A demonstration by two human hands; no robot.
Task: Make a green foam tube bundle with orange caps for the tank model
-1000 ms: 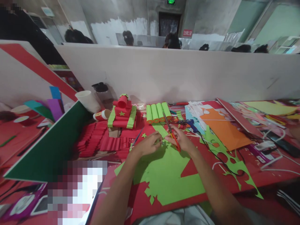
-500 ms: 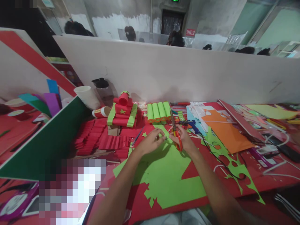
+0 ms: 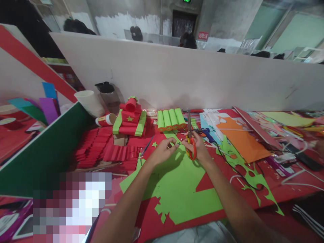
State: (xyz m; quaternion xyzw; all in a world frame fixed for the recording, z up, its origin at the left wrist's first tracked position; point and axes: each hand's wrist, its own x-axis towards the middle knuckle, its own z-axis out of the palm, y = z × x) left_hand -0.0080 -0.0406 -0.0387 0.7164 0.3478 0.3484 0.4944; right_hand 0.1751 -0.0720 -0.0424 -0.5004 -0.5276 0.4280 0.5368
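Over a large green paper sheet (image 3: 182, 192), my left hand (image 3: 165, 148) pinches a tiny green paper piece (image 3: 178, 143) between thumb and fingertips. My right hand (image 3: 197, 147) holds red and yellow-handled scissors (image 3: 191, 148), blades pointing up and away, and its fingertips are close to the same small piece. A green star (image 3: 154, 144) lies on red paper left of my left hand. Behind the hands are a row of green paper rolls (image 3: 171, 118) and a red paper model with green strips (image 3: 130, 118).
Folded red strips (image 3: 93, 146), a white cup (image 3: 89, 103) and a green board (image 3: 48, 152) are on the left. To the right lie a blue glue gun (image 3: 208, 135) with its cable, orange paper (image 3: 239, 138) and cut green scraps (image 3: 243, 168). A white partition (image 3: 177, 74) stands behind.
The view has shifted slightly. My hands have drawn a little closer around the small green piece, and the scissors now stand more upright.
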